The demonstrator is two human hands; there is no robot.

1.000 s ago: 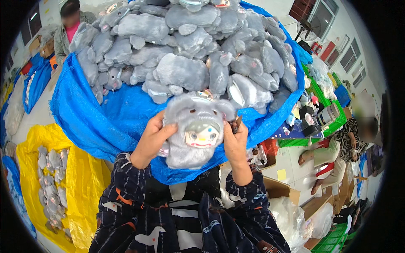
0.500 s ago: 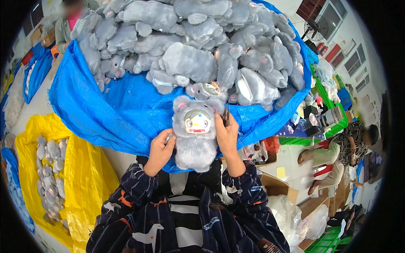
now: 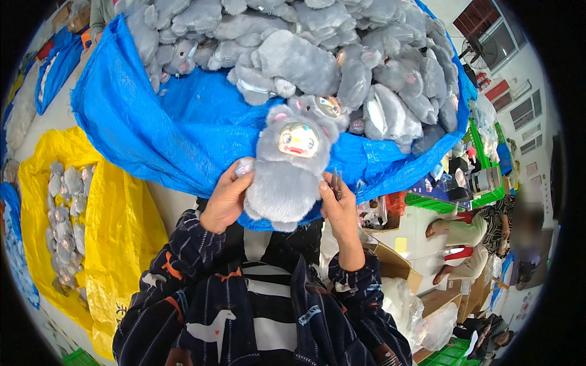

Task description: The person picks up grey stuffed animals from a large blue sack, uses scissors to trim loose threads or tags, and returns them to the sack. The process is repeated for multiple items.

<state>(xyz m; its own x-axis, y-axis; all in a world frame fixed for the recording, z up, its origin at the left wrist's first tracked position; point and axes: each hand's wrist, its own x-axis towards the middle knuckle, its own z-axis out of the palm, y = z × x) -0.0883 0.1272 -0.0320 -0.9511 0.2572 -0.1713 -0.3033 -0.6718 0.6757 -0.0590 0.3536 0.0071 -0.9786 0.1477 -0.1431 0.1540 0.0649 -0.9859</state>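
In the head view, a gray plush toy (image 3: 287, 189) is lying between the two grips, facing the camera. The left grip (image 3: 226, 198) is pinching its side near a paw; the right grip (image 3: 339, 204) is closing around a slim metal tool (image 3: 335, 182). Because the tool's tips are pointing away right beside the fur, a careless twist could be snagging it; a loosening left pinch could be letting the toy slip onto the blue sheet (image 3: 183, 152) beyond the grips. The left thumb is resting on top; the right thumb is pointing toward the toy's edge, whether pressing being unclear. Both forearms are angling inward.
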